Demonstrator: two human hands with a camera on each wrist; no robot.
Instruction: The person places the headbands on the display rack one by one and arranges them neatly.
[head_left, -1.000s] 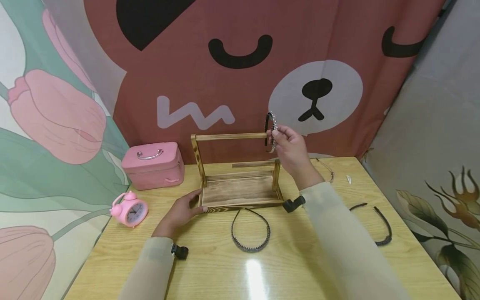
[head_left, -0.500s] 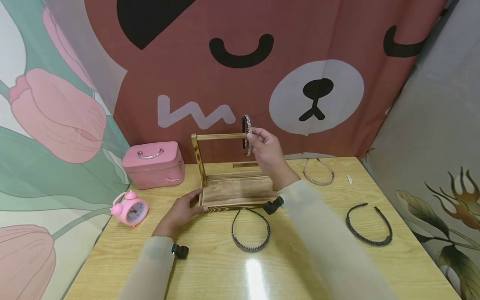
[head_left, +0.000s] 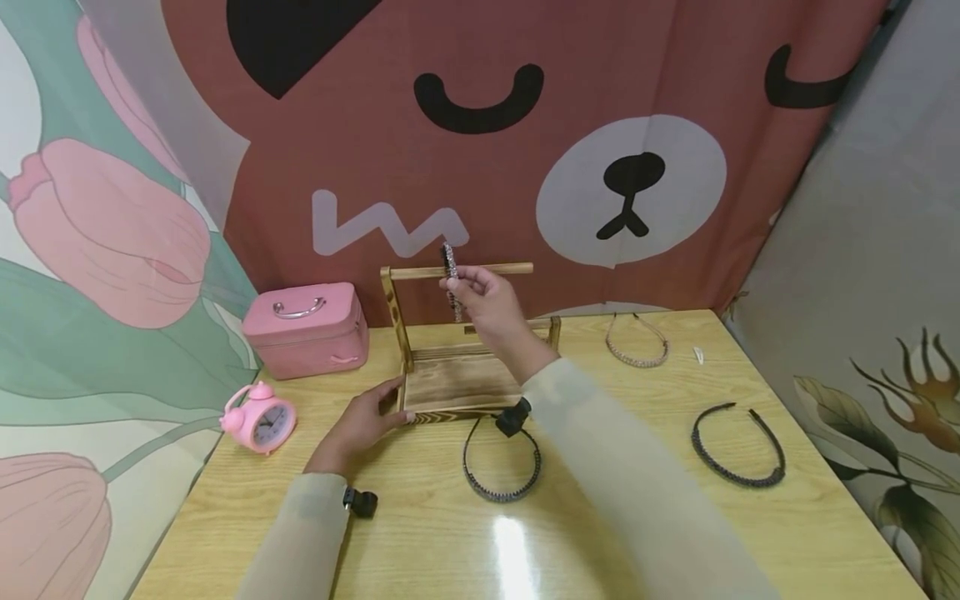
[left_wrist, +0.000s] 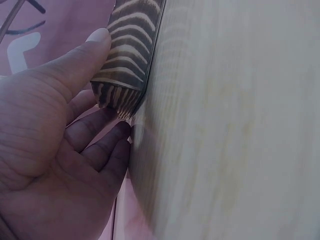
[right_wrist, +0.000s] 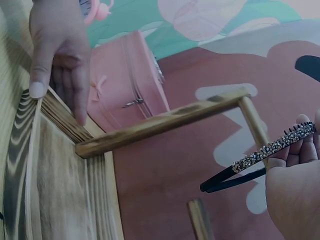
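Observation:
A wooden rack (head_left: 450,387) with a tray base and an upper rod (head_left: 510,268) stands mid-table. My left hand (head_left: 363,425) holds its front left corner, thumb on the striped front board (left_wrist: 132,45) and fingers bent around the side in the left wrist view. Up at the rod, my right hand (head_left: 498,317) pinches a headband (right_wrist: 275,147) covered in glittering stones, with a black inner band and teeth. The rod appears to pass through its loop, left of the rod's free end. My palm and fingers hide part of that headband in the right wrist view.
A dark headband (head_left: 501,496) lies before the rack, another (head_left: 738,479) at the right, and a paler one (head_left: 637,363) behind. A white hair clip (head_left: 698,357) lies near it. Left of the rack stand a pink case (head_left: 307,333) and a pink alarm clock (head_left: 262,421).
My right hand has moved left along the upper rod with the glittering headband, from the free end toward the upright. The left hand stays at the rack's corner.

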